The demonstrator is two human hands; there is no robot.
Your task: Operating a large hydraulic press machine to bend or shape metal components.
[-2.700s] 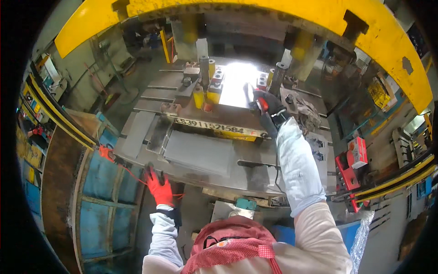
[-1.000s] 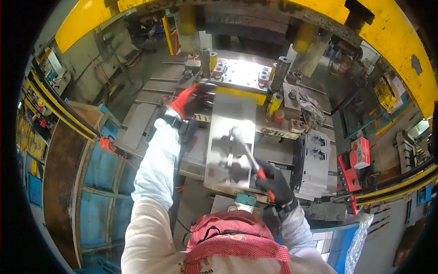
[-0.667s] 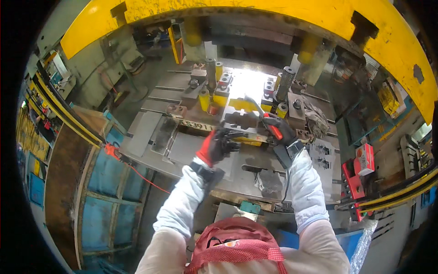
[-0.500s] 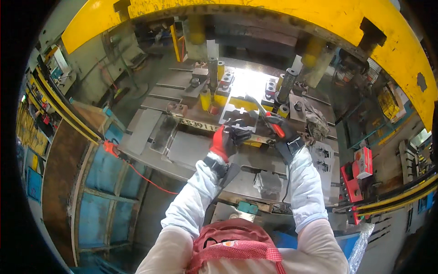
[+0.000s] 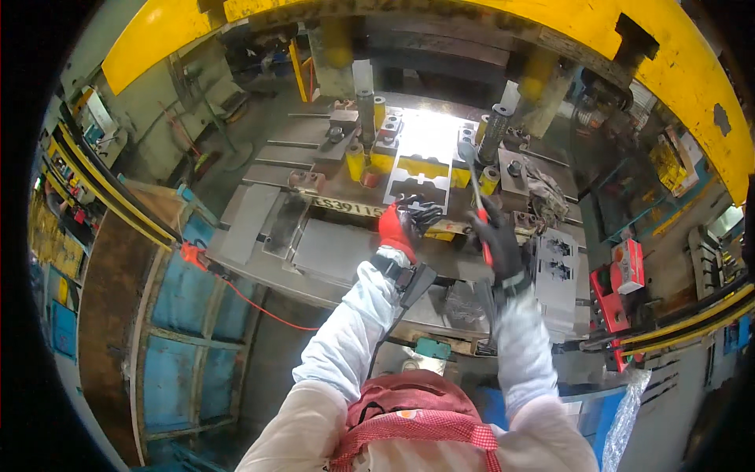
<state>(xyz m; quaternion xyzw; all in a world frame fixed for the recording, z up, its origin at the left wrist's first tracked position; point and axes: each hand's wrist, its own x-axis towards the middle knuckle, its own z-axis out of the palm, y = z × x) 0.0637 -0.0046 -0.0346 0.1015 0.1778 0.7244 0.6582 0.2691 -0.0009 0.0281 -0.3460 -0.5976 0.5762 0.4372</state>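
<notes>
My left hand [image 5: 409, 224], in a red and black glove, is at the near end of a flat metal strip [image 5: 395, 187] with cut-outs, its fingers closed about the edge. The strip lies in a press die between yellow blocks, its far part lost in glare. My right hand [image 5: 499, 242], in a black glove, is closed round the red handle of a tool [image 5: 475, 182]. Its long grey shaft points away from me, with a broad rounded tip beside the die's right blocks. The tool is clear of the strip.
A yellow press frame [image 5: 464, 17] arches overhead. Dark guide posts [image 5: 494, 134] stand beside the die. Flat metal sheets [image 5: 557, 275] with dark cut-outs lie at right, near a rag [image 5: 546, 197]. A red control box [image 5: 609, 303] stands right; a blue-panelled frame [image 5: 177, 291] stands left.
My right hand has drawn back toward me and the tool has swung from over the strip to its right, pointing more straight ahead. My left hand has shifted slightly right and forward.
</notes>
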